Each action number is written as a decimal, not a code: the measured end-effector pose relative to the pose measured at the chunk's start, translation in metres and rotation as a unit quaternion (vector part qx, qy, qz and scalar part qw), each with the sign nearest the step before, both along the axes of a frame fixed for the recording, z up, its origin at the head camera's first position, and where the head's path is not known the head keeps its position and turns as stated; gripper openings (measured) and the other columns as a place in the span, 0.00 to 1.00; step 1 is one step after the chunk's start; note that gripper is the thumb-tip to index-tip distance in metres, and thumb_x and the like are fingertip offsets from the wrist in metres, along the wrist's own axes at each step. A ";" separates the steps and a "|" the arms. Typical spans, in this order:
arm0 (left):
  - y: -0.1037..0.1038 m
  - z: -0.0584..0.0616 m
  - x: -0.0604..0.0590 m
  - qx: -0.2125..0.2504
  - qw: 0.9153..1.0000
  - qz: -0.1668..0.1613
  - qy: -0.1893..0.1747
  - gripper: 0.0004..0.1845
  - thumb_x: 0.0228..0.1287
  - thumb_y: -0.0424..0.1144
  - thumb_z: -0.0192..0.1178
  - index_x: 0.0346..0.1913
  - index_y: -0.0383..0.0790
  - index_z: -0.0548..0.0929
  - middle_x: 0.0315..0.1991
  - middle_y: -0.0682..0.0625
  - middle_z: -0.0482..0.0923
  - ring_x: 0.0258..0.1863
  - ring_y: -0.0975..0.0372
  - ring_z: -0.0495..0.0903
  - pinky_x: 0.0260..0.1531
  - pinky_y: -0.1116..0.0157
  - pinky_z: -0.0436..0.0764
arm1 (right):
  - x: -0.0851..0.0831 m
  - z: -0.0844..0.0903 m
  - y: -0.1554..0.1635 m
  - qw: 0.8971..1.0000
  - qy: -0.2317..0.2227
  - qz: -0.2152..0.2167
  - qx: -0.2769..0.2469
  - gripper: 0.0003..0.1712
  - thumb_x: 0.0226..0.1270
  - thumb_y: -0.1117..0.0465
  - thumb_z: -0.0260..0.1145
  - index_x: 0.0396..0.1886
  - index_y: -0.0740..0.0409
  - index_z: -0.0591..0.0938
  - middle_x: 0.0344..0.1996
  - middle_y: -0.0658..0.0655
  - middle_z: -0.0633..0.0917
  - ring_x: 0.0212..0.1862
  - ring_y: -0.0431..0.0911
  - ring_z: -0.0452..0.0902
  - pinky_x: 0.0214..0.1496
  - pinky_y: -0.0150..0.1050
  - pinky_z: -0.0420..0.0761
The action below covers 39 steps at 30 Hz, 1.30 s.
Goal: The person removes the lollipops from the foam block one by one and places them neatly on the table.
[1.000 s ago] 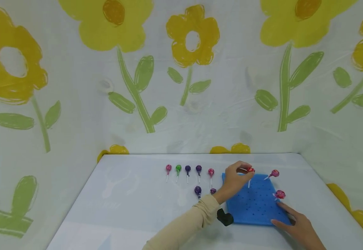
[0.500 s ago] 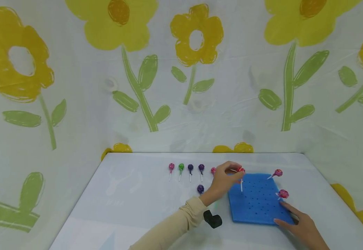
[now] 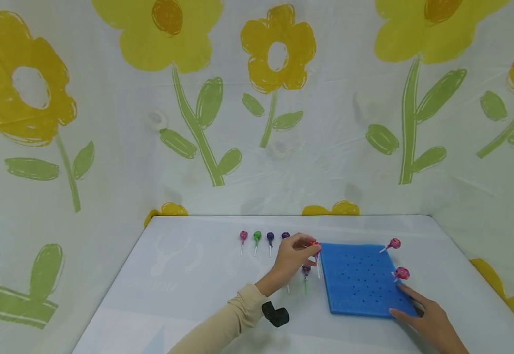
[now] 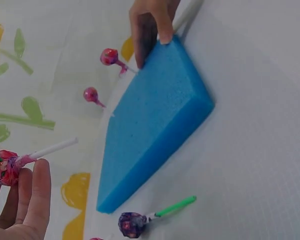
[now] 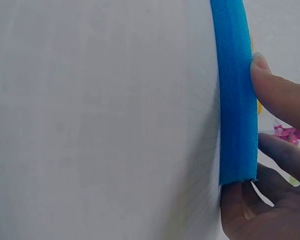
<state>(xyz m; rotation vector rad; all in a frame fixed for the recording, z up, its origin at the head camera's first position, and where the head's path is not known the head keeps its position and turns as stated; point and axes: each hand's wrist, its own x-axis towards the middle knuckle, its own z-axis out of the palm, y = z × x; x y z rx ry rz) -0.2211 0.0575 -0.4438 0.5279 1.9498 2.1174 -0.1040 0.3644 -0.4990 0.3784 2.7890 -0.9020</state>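
This looks like a small staged booth rather than a lived-in room: a plain white worktop is closed in on three sides by draped sheeting printed with big yellow flowers and green stems.

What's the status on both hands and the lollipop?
Left hand pinches red lollipop, clear of foam board. Right hand steadies board's near corner. Purple lollipop lies beside board.

Head view looks forward and down from well back over the surface; both wrist views sit close and low, all three sharing the blue foam block.
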 end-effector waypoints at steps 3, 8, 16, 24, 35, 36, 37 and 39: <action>-0.008 -0.002 -0.001 -0.012 1.000 0.011 -0.006 0.12 0.62 0.41 0.63 0.46 0.40 0.81 0.39 0.48 0.80 0.39 0.56 0.82 0.35 0.60 0.83 | 0.000 0.000 0.001 1.000 -0.002 0.000 0.001 0.61 0.48 0.30 0.66 0.68 0.70 0.59 0.63 0.80 0.58 0.61 0.77 0.53 0.53 0.66 0.66; -0.020 -0.001 0.000 -0.019 1.000 0.020 -0.006 0.12 0.63 0.39 0.62 0.47 0.37 0.80 0.40 0.47 0.80 0.38 0.57 0.81 0.36 0.58 0.83 | 0.000 -0.001 0.002 1.000 -0.004 -0.002 0.002 0.62 0.47 0.29 0.66 0.68 0.70 0.58 0.63 0.80 0.58 0.61 0.77 0.53 0.53 0.66 0.67; -0.036 -0.010 -0.002 -0.035 0.998 0.041 -0.027 0.16 0.62 0.40 0.63 0.48 0.33 0.80 0.40 0.46 0.79 0.36 0.57 0.81 0.34 0.59 0.83 | -0.001 -0.002 0.002 1.000 -0.007 -0.008 -0.005 0.63 0.46 0.29 0.67 0.68 0.70 0.58 0.63 0.81 0.57 0.61 0.77 0.53 0.53 0.65 0.67; -0.054 -0.008 0.000 -0.031 0.996 0.059 -0.054 0.13 0.62 0.35 0.63 0.45 0.30 0.80 0.37 0.46 0.78 0.37 0.55 0.80 0.35 0.56 0.83 | 0.000 -0.001 0.002 1.000 -0.011 -0.010 -0.004 0.64 0.45 0.28 0.67 0.69 0.70 0.58 0.63 0.81 0.56 0.61 0.76 0.53 0.53 0.65 0.67; -0.078 -0.029 -0.008 -0.041 0.992 0.087 -0.077 0.14 0.63 0.34 0.61 0.47 0.25 0.78 0.35 0.43 0.79 0.32 0.51 0.82 0.31 0.53 0.83 | 0.000 -0.003 0.003 1.000 -0.007 -0.009 -0.004 0.63 0.46 0.29 0.67 0.68 0.70 0.58 0.62 0.82 0.56 0.61 0.76 0.53 0.53 0.64 0.68; -0.080 -0.032 -0.009 -0.048 0.991 0.091 -0.080 0.14 0.62 0.35 0.61 0.47 0.27 0.78 0.35 0.44 0.79 0.32 0.53 0.82 0.30 0.54 0.83 | -0.001 -0.004 0.003 1.000 -0.008 -0.011 -0.007 0.63 0.47 0.30 0.67 0.69 0.70 0.58 0.63 0.82 0.56 0.61 0.76 0.53 0.54 0.64 0.67; -0.081 -0.034 -0.010 -0.055 0.991 0.094 -0.079 0.14 0.63 0.35 0.61 0.46 0.27 0.78 0.35 0.44 0.79 0.31 0.54 0.82 0.30 0.56 0.83 | -0.002 -0.006 0.004 1.000 -0.009 -0.012 -0.010 0.63 0.47 0.30 0.67 0.69 0.69 0.57 0.63 0.82 0.56 0.61 0.76 0.52 0.54 0.65 0.67; -0.085 -0.038 -0.012 -0.061 0.990 0.098 -0.081 0.14 0.62 0.35 0.62 0.46 0.28 0.79 0.35 0.43 0.79 0.30 0.55 0.82 0.28 0.58 0.84 | -0.004 -0.009 0.006 1.000 -0.010 -0.013 -0.013 0.62 0.47 0.30 0.67 0.70 0.67 0.56 0.63 0.81 0.56 0.62 0.76 0.52 0.55 0.65 0.65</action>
